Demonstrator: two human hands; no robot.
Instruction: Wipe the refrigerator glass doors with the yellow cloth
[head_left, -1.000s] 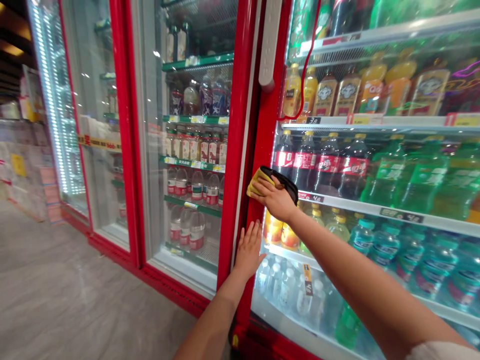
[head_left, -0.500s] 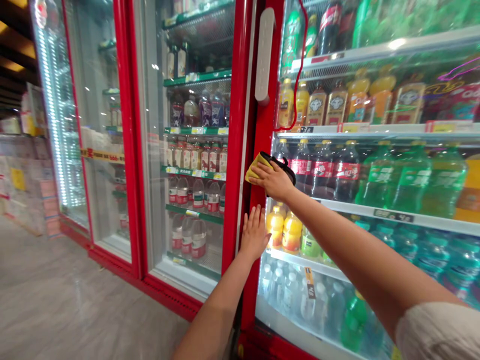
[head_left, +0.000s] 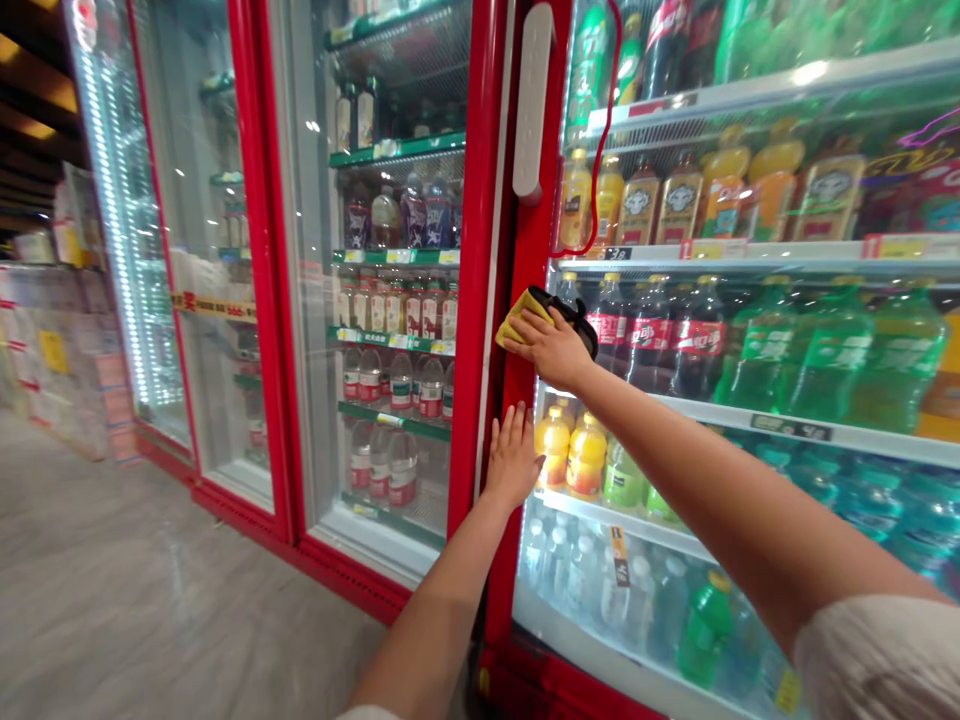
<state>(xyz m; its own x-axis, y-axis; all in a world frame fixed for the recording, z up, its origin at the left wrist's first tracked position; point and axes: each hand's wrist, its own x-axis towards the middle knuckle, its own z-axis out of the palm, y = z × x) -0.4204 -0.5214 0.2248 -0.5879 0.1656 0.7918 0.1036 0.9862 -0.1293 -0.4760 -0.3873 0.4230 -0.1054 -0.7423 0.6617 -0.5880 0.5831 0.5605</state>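
My right hand [head_left: 551, 345] presses a yellow and black cloth [head_left: 519, 318] against the red door frame [head_left: 517, 400] of the right-hand drinks fridge, its fingers lying over the cloth. Below it, my left hand [head_left: 514, 462] rests flat on the same frame with fingers stretched out and nothing held. A white door handle [head_left: 532, 105] runs up the frame above both hands. Behind the glass beside my right hand stand cola bottles [head_left: 697, 335]. Yellow juice bottles [head_left: 585, 455] show close to my left hand.
Another glass fridge door [head_left: 394, 350] with shelves of bottles adjoins on the left. A red cord [head_left: 596, 190] hangs along the right door near the handle. Grey floor [head_left: 187, 610] lies at lower left, with stacked boxes [head_left: 56, 360] further off.
The whole view has shifted slightly. Both hands keep nearly the same places on the red frame, and the cloth stays under my right hand.
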